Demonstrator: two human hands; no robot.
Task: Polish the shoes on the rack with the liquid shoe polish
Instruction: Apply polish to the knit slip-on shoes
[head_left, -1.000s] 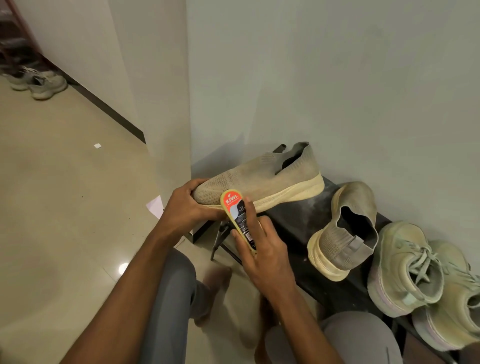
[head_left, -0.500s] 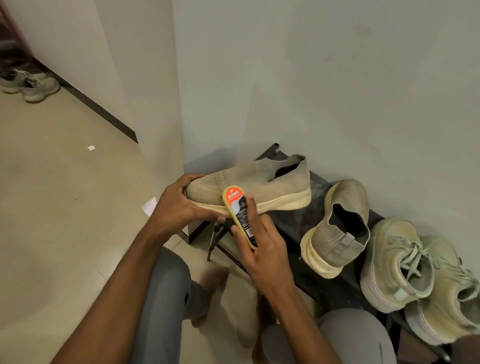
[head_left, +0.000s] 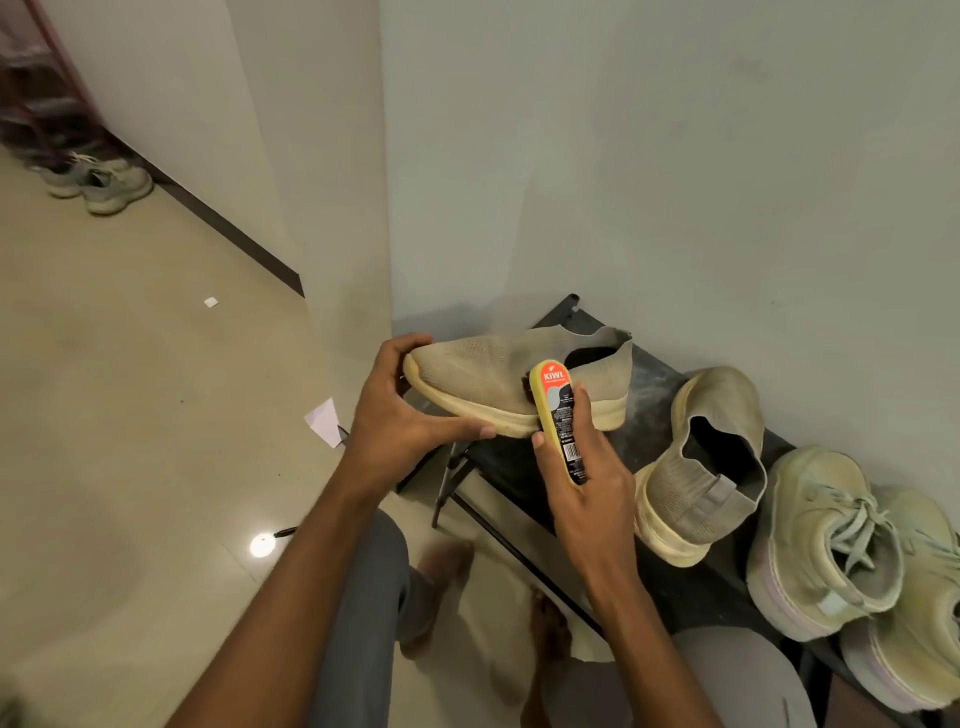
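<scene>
Left hand (head_left: 400, 415) clamps the toe of the knit shoe (head_left: 514, 379) at frame centre; right hand (head_left: 587, 483) grips the polish bottle (head_left: 558, 415), applicator against the shoe's side. Shoe runs left-right, so strokes should follow that line.

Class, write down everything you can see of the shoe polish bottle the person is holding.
The shoe polish bottle is slim and flat-sided, with a yellow edge, a black label bearing small white text and a barcode, and an orange-red top panel reading KIWI. The right hand grips its lower half, a finger lying along it. It is tilted, its far end against the side of the beige knit shoe, which the left hand holds by the toe.
</scene>
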